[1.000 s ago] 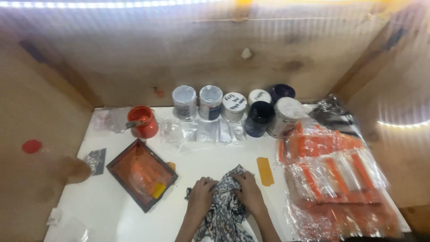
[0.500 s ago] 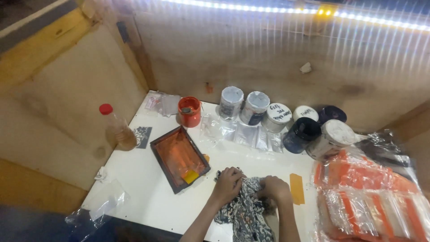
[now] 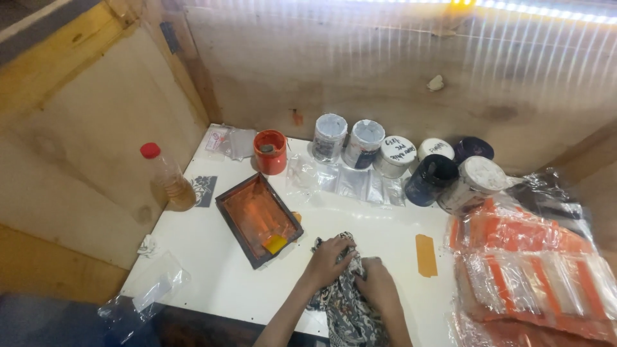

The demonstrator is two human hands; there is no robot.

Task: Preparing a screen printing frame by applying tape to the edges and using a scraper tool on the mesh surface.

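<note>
Both of my hands rest on a black-and-white patterned cloth (image 3: 350, 308) bunched up near the front edge of a white table (image 3: 212, 257). My left hand (image 3: 329, 260) grips the cloth's upper left part, fingers curled into the folds. My right hand (image 3: 378, 286) presses and clutches the cloth just to the right of it. Left of my hands lies a dark-framed screen (image 3: 258, 218) with orange mesh and a small yellow piece (image 3: 275, 243) in its near corner.
Several paint jars (image 3: 363, 142) and an orange cup (image 3: 270, 151) line the back by the wooden wall. Clear bags (image 3: 347, 181) lie before them. Orange-and-clear packets (image 3: 533, 270) pile at the right. An orange strip (image 3: 425, 255), a red-capped bottle (image 3: 166, 180), loose plastic (image 3: 151, 292).
The camera view has swung left and tilted, bringing the bottle and left wall into sight. My hands stay on the cloth, kneading it closer together.
</note>
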